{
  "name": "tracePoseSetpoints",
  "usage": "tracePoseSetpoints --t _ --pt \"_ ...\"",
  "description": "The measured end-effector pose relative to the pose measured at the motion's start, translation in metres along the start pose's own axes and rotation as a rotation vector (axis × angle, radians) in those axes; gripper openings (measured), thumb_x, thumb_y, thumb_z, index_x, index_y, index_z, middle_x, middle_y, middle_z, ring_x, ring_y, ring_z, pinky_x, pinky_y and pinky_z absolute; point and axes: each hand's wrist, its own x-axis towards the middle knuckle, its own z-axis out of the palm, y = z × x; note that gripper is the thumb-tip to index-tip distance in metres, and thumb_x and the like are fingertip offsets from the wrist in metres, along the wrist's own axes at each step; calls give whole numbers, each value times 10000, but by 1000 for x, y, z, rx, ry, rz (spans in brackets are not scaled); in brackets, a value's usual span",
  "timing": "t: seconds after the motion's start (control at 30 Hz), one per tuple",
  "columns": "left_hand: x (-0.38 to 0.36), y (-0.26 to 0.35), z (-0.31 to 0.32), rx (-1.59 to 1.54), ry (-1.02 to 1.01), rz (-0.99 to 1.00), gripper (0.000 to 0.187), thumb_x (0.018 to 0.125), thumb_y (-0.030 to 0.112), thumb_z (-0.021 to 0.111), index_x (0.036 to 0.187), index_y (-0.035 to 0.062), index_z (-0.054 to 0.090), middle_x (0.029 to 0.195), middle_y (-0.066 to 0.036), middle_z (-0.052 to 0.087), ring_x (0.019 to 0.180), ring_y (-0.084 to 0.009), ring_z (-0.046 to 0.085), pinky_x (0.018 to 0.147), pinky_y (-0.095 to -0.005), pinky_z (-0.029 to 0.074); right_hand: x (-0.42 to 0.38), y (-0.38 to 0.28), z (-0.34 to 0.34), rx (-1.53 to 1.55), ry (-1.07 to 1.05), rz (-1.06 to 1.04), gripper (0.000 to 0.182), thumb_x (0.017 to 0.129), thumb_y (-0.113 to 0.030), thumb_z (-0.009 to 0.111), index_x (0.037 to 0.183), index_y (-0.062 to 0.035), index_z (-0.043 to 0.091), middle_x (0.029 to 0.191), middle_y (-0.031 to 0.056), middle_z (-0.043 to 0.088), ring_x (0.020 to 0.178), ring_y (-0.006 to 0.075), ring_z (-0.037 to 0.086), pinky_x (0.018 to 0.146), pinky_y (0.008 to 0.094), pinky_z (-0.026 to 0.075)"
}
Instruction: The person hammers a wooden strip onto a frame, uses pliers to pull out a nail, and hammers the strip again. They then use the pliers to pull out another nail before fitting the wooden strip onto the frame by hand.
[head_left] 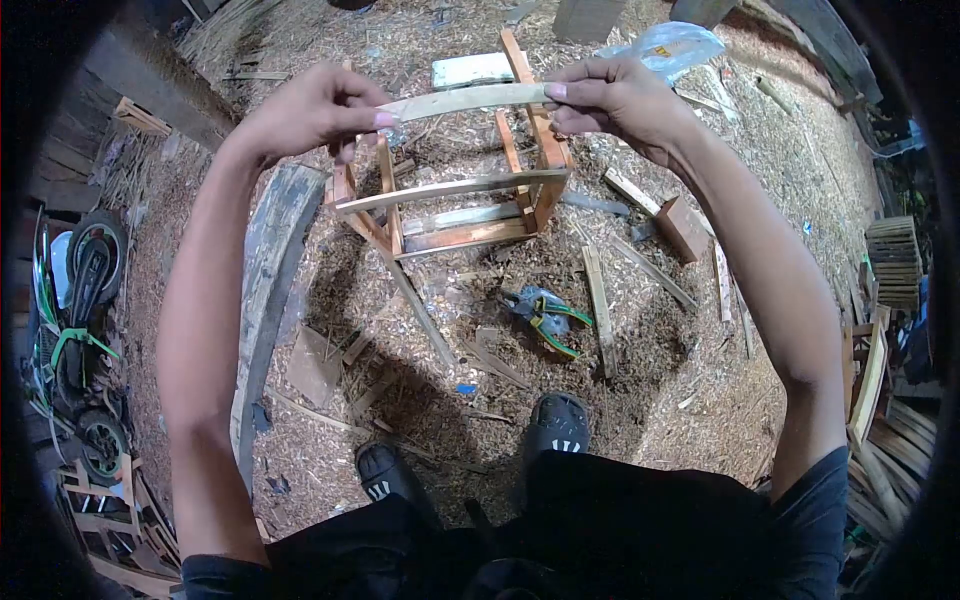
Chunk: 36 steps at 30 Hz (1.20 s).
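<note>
Wood strip (460,101) is held up by its two ends, one in each hand, above the wooden frame (465,189) on the shavings-covered floor (700,350). Left end is pinched between thumb and fingers of the left hand (325,110); right end is gripped the same way by the right hand (625,100). Step in hand is judged to be a look at the strip or a line-up against the frame; which one can't be told. For any next move, both pinches should be kept firm and level, so the thin strip isn't twisted or knocked on the upright post (515,55). Strip is spanned between the hands, with a slight arch seen, maybe from the lens. Frame is set lower and between the forearms; contact with the strip can't be confirmed. Pliers (553,340) are left on the floor, nearer the feet, touched by neither hand
</note>
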Motion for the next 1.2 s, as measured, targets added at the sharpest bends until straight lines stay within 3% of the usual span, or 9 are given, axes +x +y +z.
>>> tracePoseSetpoints --t 0.2,0.33,0.73,1.2 --pt "-21 -21 4 -225 53 -150 247 954 228 737 969 -19 753 713 -19 674 574 -65 603 516 -228 458 1 10 2 65 -58 144 299 952 -149 729 1174 44 675 969 70 700 805 96 703 769 211 628" --pt "-27 -33 6 -254 95 -230 231 950 179 737 1048 -30 749 717 -14 668 598 -60 605 528 -222 469 4 11 6 16 -61 172 272 937 -153 748 1135 26 689 943 49 696 793 85 704 761 215 636" --pt "-31 -57 18 -326 250 -254 243 954 146 728 1137 -14 727 848 -22 709 690 -66 611 625 -225 499 7 18 0 17 20 212 235 915 -182 779 1054 -18 684 896 20 677 731 76 683 710 203 630" --pt "-38 -56 32 -508 346 -308 177 950 135 730 1061 -3 739 831 -23 705 677 -71 607 620 -226 507 15 24 -4 -9 27 265 215 910 -135 778 1038 0 669 808 2 645 662 65 639 594 188 596"
